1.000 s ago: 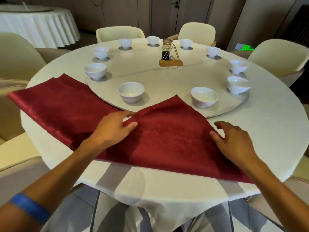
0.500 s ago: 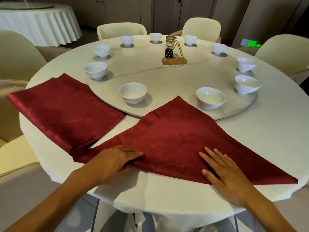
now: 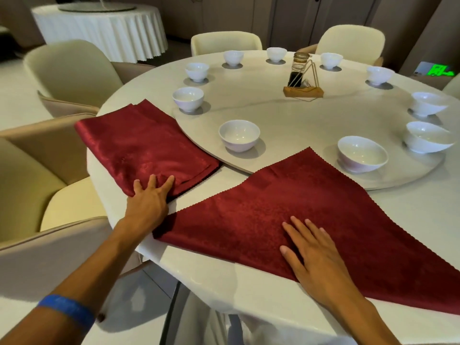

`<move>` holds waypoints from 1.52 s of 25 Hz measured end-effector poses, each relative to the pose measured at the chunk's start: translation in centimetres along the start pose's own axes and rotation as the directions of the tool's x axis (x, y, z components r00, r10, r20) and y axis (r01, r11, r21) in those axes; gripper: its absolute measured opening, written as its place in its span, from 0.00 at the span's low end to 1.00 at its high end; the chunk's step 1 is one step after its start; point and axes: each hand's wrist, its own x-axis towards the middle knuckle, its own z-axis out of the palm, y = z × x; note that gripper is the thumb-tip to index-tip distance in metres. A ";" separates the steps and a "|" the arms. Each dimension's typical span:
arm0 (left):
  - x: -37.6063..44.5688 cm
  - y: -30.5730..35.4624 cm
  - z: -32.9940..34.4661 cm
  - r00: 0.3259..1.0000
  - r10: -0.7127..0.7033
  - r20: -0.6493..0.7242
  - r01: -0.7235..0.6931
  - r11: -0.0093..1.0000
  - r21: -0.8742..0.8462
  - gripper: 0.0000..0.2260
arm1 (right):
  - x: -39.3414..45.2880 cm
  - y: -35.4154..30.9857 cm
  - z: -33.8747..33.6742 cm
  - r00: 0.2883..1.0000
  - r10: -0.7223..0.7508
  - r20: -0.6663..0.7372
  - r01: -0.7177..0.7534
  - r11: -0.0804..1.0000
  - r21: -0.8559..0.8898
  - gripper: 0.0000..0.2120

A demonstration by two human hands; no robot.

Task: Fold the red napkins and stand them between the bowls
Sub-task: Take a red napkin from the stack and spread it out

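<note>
This is a restaurant dining room, probably a banquet hall. A large round worktop [image 3: 323, 277] carries a lazy Susan [image 3: 311, 120] ringed by 10 white bowls [image 3: 239, 134], with a condiment stand [image 3: 302, 80] at its middle. Cream upholstered chairs [image 3: 72, 70] surround it. A 2nd round table [image 3: 99, 28] with a pleated white cloth and its own turntable stands behind, and a green lit sign [image 3: 439, 70], seemingly an exit marker, glows at right.
</note>
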 end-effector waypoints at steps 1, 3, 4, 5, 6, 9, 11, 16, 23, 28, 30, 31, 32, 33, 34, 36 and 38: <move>0.6 -1.1 0.1 1.000 0.013 -0.002 -0.013 1.000 0.005 0.29 | 0.1 -0.1 0.3 1.000 0.007 -0.007 -0.007 1.000 -0.005 0.41; 1.2 -1.4 -0.4 0.999 -0.020 0.036 0.017 0.997 0.081 0.28 | 0.2 -0.1 0.5 1.000 0.016 -0.004 -0.016 1.000 -0.012 0.42; 1.2 -1.0 -0.8 0.999 -0.036 0.009 0.034 0.987 0.154 0.27 | 0.3 -0.1 0.4 1.000 0.011 0.009 -0.011 1.000 -0.016 0.41; 0.8 -0.2 -1.1 0.998 -0.002 -0.062 0.015 0.977 0.212 0.26 | 0.3 -0.2 0.2 1.000 0.007 0.020 -0.007 1.000 -0.011 0.40; 0.2 1.0 -1.2 0.981 0.097 -0.167 -0.060 0.975 0.214 0.25 | 0.2 -0.2 0.0 1.000 0.017 0.019 -0.017 1.000 0.003 0.40; -2.8 5.7 -0.7 0.806 0.427 -0.410 -0.430 0.898 0.091 0.21 | 0.3 0.5 -0.3 0.994 0.106 -0.019 -0.105 0.994 0.005 0.40; -5.2 8.8 -0.2 0.706 0.627 -0.329 -0.638 0.765 0.090 0.22 | 1.6 1.4 -0.4 0.992 0.124 -0.011 -0.124 0.992 -0.009 0.40; -8.2 12.0 1.8 0.562 0.820 -0.107 -0.784 0.569 0.247 0.26 | 4.1 3.2 -1.3 0.995 0.102 0.018 -0.103 0.986 0.130 0.29; -8.8 10.0 0.4 0.449 0.877 -0.170 -0.867 0.474 0.155 0.17 | -2.1 3.1 -3.3 0.992 0.124 -0.009 -0.124 0.990 0.062 0.43; -6.5 13.1 -0.4 0.540 0.781 -0.314 -0.764 0.611 0.205 0.17 | 4.5 3.6 -5.2 0.991 0.112 -0.069 -0.107 0.991 0.076 0.29; -4.2 15.1 -1.8 0.596 0.733 -0.327 -0.717 0.669 0.195 0.13 | 7.3 4.0 -5.3 0.996 0.092 0.015 -0.092 0.996 0.016 0.29; -2.8 15.8 -2.2 0.641 0.690 -0.337 -0.673 0.716 0.186 0.13 | 8.4 4.2 -5.2 0.995 0.093 0.048 -0.092 0.996 -0.015 0.30; -1.3 16.3 -2.7 0.698 0.631 -0.339 -0.618 0.770 0.162 0.15 | 9.3 4.4 -5.2 0.993 0.100 0.066 -0.099 0.995 -0.029 0.30; 0.0 16.7 -2.8 0.747 0.572 -0.339 -0.571 0.813 0.113 0.18 | 9.9 4.6 -5.1 0.991 0.111 0.071 -0.109 0.994 -0.028 0.30; 1.0 17.0 -2.6 0.790 0.515 -0.333 -0.535 0.844 0.035 0.20 | 10.5 4.8 -5.0 0.991 0.118 0.068 -0.117 0.993 -0.023 0.30; 2.5 17.0 -2.0 0.866 0.424 -0.265 -0.478 0.858 -0.190 0.19 | 11.4 5.0 -5.0 0.990 0.134 0.054 -0.133 0.991 -0.013 0.29; 3.1 16.6 -1.6 0.903 0.395 -0.172 -0.430 0.802 -0.414 0.18 | 11.8 5.2 -5.0 0.988 0.146 0.040 -0.145 0.989 -0.017 0.27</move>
